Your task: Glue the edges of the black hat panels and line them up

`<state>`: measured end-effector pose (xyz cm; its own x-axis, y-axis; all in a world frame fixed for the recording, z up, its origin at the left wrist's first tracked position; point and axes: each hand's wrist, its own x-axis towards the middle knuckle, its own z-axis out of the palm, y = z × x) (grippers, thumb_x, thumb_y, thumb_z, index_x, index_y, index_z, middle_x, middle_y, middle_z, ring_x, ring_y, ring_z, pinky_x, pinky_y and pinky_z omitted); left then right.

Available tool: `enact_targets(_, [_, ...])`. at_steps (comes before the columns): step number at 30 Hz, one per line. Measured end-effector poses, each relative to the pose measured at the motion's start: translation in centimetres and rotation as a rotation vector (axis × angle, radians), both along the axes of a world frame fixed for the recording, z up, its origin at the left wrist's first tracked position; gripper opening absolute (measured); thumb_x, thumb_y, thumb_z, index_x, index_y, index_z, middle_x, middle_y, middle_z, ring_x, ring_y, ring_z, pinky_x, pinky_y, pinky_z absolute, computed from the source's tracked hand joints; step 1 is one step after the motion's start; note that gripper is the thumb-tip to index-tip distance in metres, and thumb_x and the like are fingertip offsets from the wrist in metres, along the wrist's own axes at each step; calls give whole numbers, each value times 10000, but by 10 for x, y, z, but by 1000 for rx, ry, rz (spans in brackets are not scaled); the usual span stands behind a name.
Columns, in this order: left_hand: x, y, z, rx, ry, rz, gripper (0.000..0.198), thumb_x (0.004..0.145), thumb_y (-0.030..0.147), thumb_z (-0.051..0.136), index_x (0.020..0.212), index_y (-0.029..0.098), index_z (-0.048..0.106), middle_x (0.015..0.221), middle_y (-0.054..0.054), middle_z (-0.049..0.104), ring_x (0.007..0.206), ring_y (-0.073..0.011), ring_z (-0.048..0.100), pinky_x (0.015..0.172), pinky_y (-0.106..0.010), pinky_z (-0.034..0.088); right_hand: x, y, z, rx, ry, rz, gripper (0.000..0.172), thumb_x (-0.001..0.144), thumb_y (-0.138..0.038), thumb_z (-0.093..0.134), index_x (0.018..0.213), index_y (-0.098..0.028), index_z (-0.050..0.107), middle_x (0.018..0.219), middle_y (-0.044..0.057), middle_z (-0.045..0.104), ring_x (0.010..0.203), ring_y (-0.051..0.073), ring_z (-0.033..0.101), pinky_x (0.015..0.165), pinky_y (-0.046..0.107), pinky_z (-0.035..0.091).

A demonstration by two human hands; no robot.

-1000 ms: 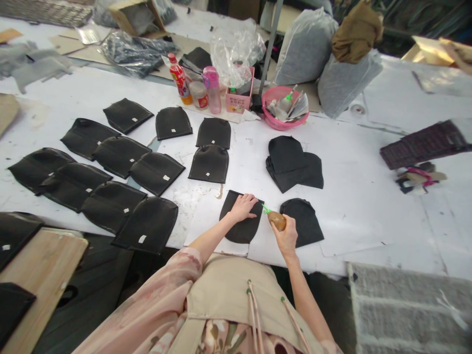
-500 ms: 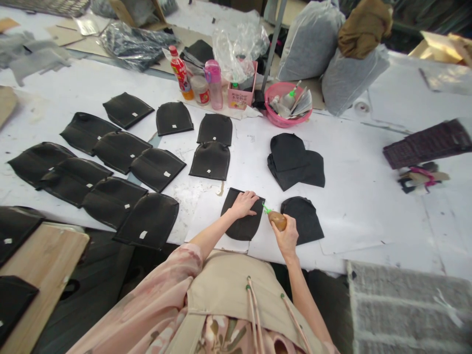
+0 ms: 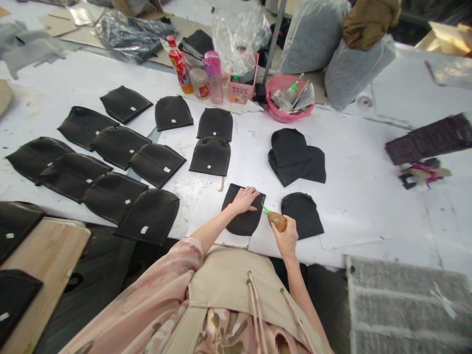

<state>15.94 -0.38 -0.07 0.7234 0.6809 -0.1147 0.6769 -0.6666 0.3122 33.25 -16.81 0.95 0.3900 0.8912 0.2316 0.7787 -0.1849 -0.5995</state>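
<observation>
Gripping bottle (image 3: 276,221), right hand (image 3: 288,238) hides base

White tabletop (image 3: 368,196): widest open stretch right of centre, between the black stack (image 3: 297,157) and the dark bundle (image 3: 427,140) at the right edge
Middle lane: open strip above the left hand (image 3: 246,199), flanked by the paired black pieces (image 3: 212,150) and the stack, blocked at upper centre by the pink box (image 3: 240,92) and pink basin (image 3: 287,117)
Left half: tagged black rows (image 3: 121,146), narrow gaps only
Between hands: slim gap, squeeze bottle (image 3: 277,221) in the way
</observation>
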Motion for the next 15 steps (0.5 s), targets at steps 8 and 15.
enact_targets(8, [0, 0, -2, -5, 2, 9, 627, 722, 427, 764, 1244, 222, 483, 1238, -85, 514, 1145, -268, 460, 889, -378, 383, -6, -11, 3, 7, 33, 4, 442, 837, -510, 575, 1121, -175, 526, 1012, 93, 578, 947, 240, 574, 816, 384, 499])
enact_targets(15, [1, 1, -3, -36, -6, 12, 605, 731, 422, 756, 1238, 231, 486, 1252, -91, 505, 1164, -276, 449, 916, -382, 368, -12, -24, 6, -1, 62, 4, 428, 829, -489, 597, 1118, -181, 524, 1013, 92, 580, 970, 242, 575, 845, 392, 499])
